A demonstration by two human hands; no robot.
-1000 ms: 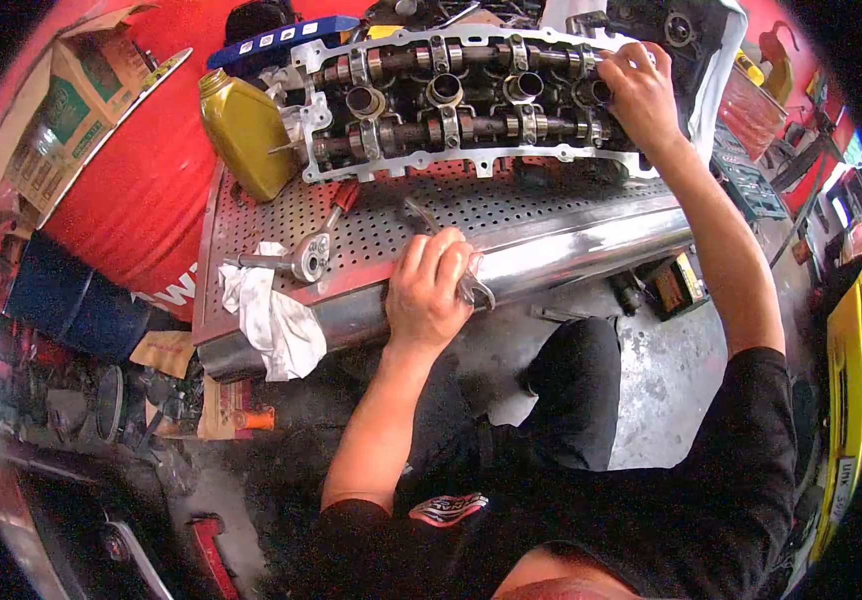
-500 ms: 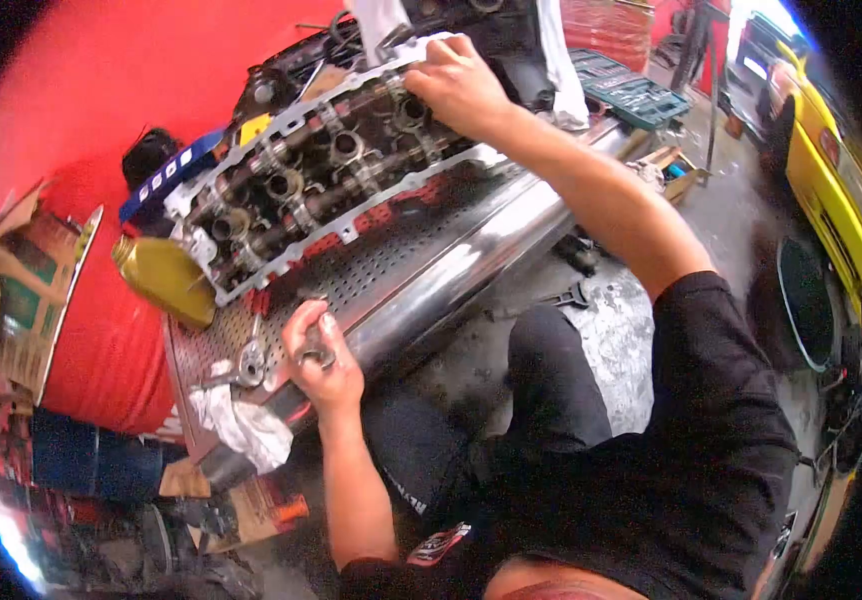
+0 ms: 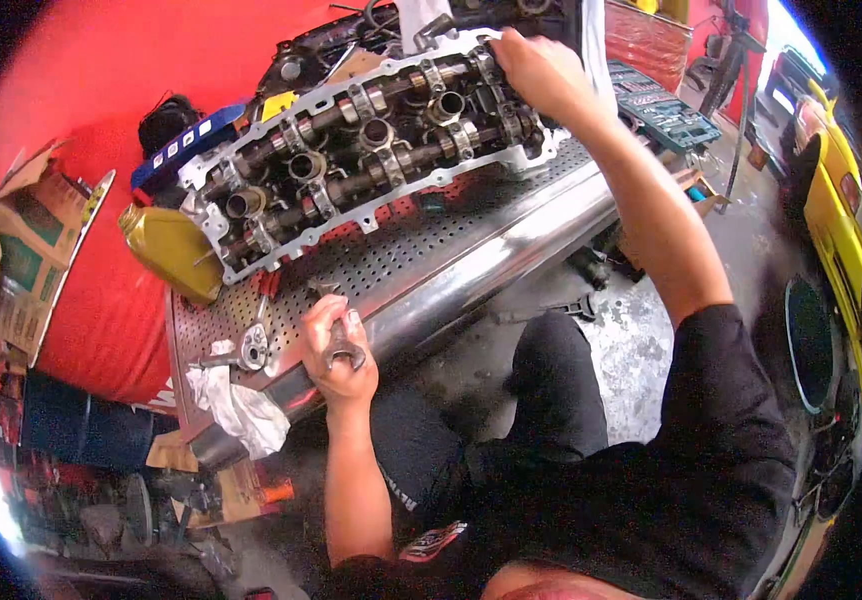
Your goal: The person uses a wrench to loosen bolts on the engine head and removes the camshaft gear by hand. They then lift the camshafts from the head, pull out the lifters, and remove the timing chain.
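Note:
My left hand [image 3: 353,382] is closed around an open-end wrench [image 3: 344,354], whose jaw points up out of the fist in front of the bench edge. A cylinder head [image 3: 391,172] with its camshafts and caps exposed lies slanted on the perforated metal bench [image 3: 361,268]. At its far right end is my right hand [image 3: 549,82], with fingers curled over the upper corner; the fingertips are partly hidden. A ratchet [image 3: 254,346] lies on the bench to the left of my left hand, beside a white rag [image 3: 241,412].
A gold oil bottle [image 3: 166,250] lies against the head's left end. Behind are a blue box [image 3: 188,148] and another engine part [image 3: 296,68]. An open green tool case [image 3: 663,108] sits at the bench's far end. A red drum [image 3: 116,310] stands left.
My right hand has moved right along the cylinder head, from the top of its camshaft area to its far end. My left hand keeps the wrench. The view has shifted slightly.

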